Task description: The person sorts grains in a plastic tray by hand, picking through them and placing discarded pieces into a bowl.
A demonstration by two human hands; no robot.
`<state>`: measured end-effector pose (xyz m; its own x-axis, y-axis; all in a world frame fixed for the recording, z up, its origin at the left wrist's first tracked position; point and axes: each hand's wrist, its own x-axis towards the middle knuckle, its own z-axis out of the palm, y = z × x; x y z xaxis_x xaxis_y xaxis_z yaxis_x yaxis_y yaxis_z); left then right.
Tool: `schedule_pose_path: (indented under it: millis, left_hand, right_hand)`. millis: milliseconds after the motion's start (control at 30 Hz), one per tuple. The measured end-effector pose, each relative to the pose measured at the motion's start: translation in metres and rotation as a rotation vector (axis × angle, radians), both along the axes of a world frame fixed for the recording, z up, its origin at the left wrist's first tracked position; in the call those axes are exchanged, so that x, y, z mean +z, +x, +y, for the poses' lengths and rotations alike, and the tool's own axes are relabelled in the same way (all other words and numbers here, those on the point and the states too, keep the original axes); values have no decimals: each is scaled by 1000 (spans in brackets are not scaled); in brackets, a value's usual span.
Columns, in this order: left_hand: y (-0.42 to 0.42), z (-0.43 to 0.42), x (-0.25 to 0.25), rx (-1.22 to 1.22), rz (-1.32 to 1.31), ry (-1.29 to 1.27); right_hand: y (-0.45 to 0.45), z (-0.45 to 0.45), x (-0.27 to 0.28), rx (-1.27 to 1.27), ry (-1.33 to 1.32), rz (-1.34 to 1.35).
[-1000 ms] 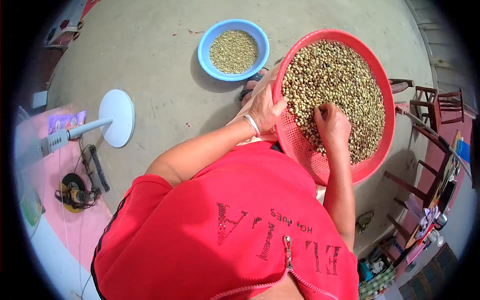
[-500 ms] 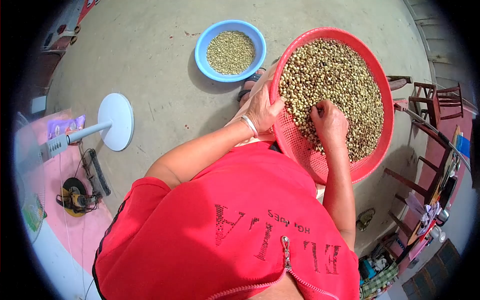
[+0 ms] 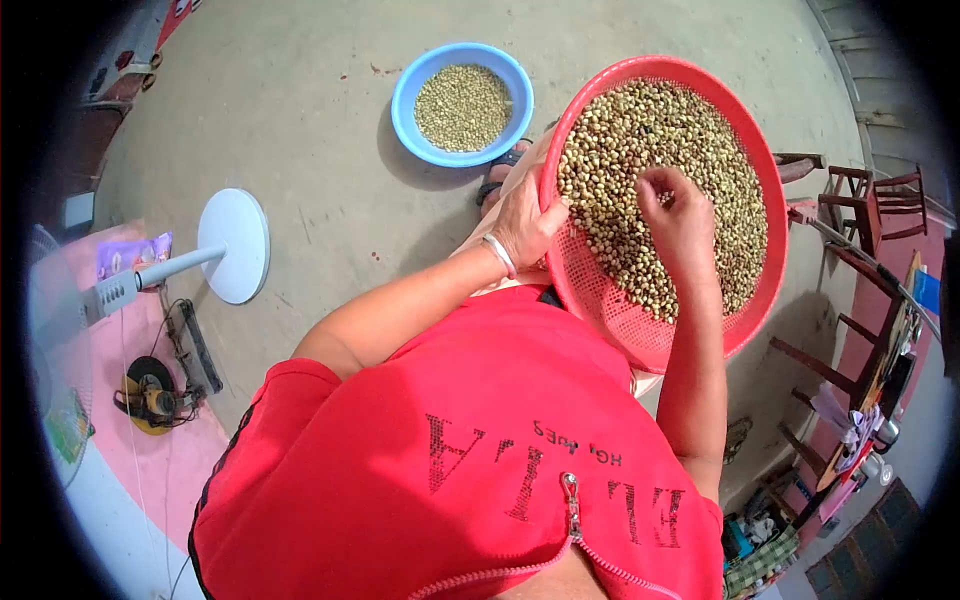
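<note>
A red mesh basket [image 3: 775, 255] rests tilted on my lap, filled with small round green and brown beans [image 3: 625, 135] that look like coffee beans. My left hand [image 3: 527, 225] grips the basket's near left rim, thumb over the edge and the other fingers out of sight on the outside. Above the beans is my right hand [image 3: 682, 218], its fingers curled and the thumb brought close to the index finger. Whatever may be between those fingertips is too small to make out. Bare mesh shows at the basket's lower left.
On the concrete floor ahead stands a blue basin [image 3: 398, 115] holding greenish beans, close to my sandalled foot [image 3: 492, 178]. A white stand fan [image 3: 235, 245] is at left, with a power tool [image 3: 150, 395] nearby. Wooden chairs [image 3: 862, 205] and a cluttered table [image 3: 880, 370] line the right side.
My right hand has lifted off the beans and moved slightly right. The left hand keeps its hold on the basket rim.
</note>
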<state>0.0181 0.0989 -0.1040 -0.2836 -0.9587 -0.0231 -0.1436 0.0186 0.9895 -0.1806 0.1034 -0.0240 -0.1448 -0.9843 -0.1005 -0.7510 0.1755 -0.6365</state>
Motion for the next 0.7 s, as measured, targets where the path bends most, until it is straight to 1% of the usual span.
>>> schedule_pose_path:
  millis: [33, 167, 200, 300, 367, 500, 600, 633, 667, 700]
  left_hand:
    - [0, 2, -2, -23, 20, 84]
    - [-1, 3, -13, -1, 32, 12]
    - [-1, 2, -8, -3, 31, 10]
    - [1, 2, 4, 49, -29, 19]
    - [0, 2, 1, 64, -23, -24]
    - [0, 3, 0, 75, -25, -28]
    - [-1, 2, -3, 55, 21, 0]
    - [-2, 1, -11, 42, 48, 15]
    - [-3, 1, -19, 26, 75, 31]
    - [-7, 1, -29, 47, 158, 25]
  right_hand:
    - [-5, 7, -9, 39, 59, 223]
    - [-7, 31, -34, 64, 47, 313]
    - [-4, 32, -35, 62, 45, 312]
    - [4, 31, -37, 39, 76, 434]
    - [3, 31, -38, 33, 85, 434]
    - [7, 29, -23, 36, 138, 451]
    - [3, 20, -19, 53, 136, 430]
    - [7, 11, -14, 44, 171, 353]
    - [14, 0, -10, 46, 152, 278]
    - [24, -13, -3, 43, 132, 203]
